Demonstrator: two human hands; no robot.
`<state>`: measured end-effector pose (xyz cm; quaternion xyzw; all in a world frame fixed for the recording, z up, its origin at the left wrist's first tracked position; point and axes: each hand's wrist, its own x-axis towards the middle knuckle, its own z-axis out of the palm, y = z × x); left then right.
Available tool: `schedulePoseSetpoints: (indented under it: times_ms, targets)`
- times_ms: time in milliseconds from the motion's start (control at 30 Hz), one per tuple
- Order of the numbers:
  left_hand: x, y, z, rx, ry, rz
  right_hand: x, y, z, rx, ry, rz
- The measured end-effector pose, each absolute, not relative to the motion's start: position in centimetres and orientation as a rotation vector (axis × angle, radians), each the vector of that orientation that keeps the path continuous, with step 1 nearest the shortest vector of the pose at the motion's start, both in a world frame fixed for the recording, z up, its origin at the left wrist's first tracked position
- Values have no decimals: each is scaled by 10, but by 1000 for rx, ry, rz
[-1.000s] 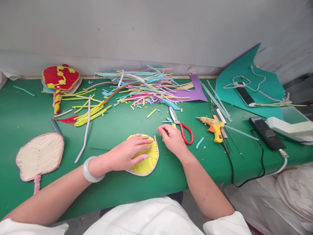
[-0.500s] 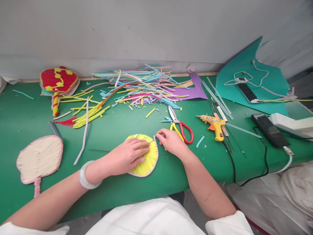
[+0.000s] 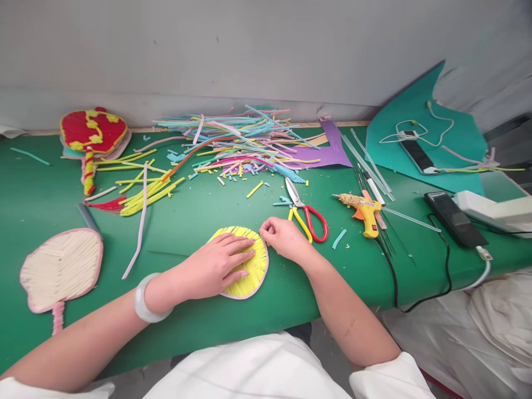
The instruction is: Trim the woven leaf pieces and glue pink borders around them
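A round yellow fan piece (image 3: 239, 284), covered in strips and edged with a pale pink pipe cleaner (image 3: 267, 261), lies on the green table in front of me. My left hand (image 3: 222, 260) rests flat on its face, fingers a little spread. At the upper right rim, my right hand (image 3: 279, 235) pinches the end of the pale edging between thumb and fingertips; the tip itself is mostly hidden. Just beyond the right hand are scissors (image 3: 316, 223) with one red and one yellow handle, their blades pointing away.
Behind lies a pile of coloured pipe cleaners (image 3: 233, 138). A yellow glue gun (image 3: 366, 213) with its cord, glue sticks (image 3: 366, 160) and a black power bank (image 3: 455, 221) are on the right. Left are a cream fan (image 3: 62, 269) and a red fan (image 3: 93, 133).
My right hand has moved slightly left, closer against the fan's rim, and the loose end of pale edging now sits nearer the rim. My left hand stays flat in place.
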<state>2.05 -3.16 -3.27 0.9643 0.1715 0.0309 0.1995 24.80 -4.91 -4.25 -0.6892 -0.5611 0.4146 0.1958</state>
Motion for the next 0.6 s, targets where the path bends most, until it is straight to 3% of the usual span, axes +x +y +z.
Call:
schedulePoseSetpoints:
  times_ms: [600]
  targets:
    - [21,-33,-32,2721,488,18,247,-47,-44,-1912,-1571,1181]
